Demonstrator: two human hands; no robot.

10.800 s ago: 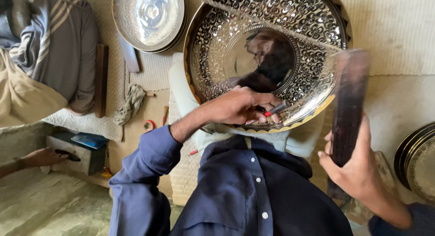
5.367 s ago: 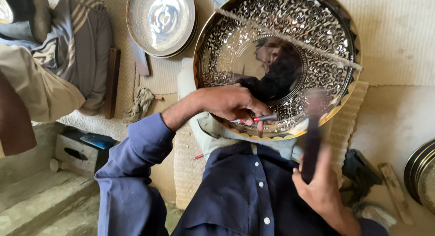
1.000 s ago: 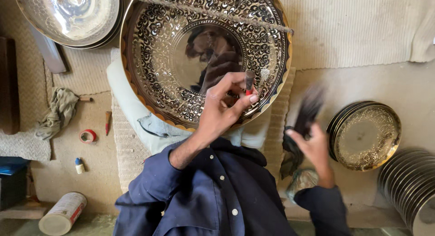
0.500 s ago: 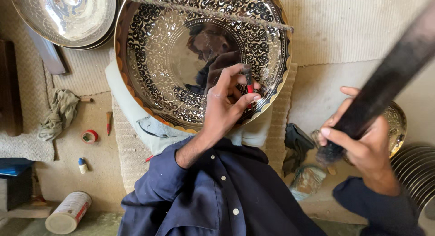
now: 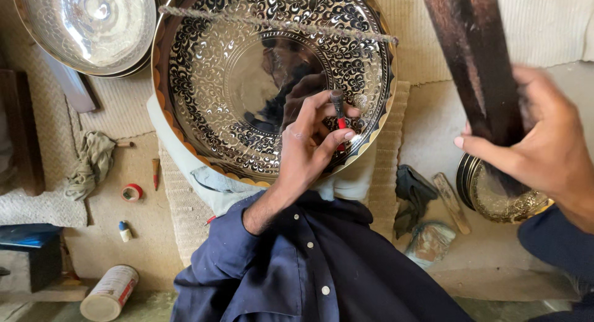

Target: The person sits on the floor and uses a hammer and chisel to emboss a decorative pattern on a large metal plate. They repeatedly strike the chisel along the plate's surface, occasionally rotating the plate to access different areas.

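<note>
Pinching the small punch [image 5: 338,108] in my left hand [image 5: 309,145] against the engraved tray [image 5: 204,111], right hand [image 5: 544,142] gripping the wooden mallet [image 5: 479,62] — an off-centre strike could easily skid and scar that pattern.

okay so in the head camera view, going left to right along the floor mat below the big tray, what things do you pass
Crumpled rag → red tape roll → left hand pinching a small punch on the large engraved tray → dark cloth → wooden stick → small ornate bowl beneath the right hand gripping a dark wooden bar.
</note>
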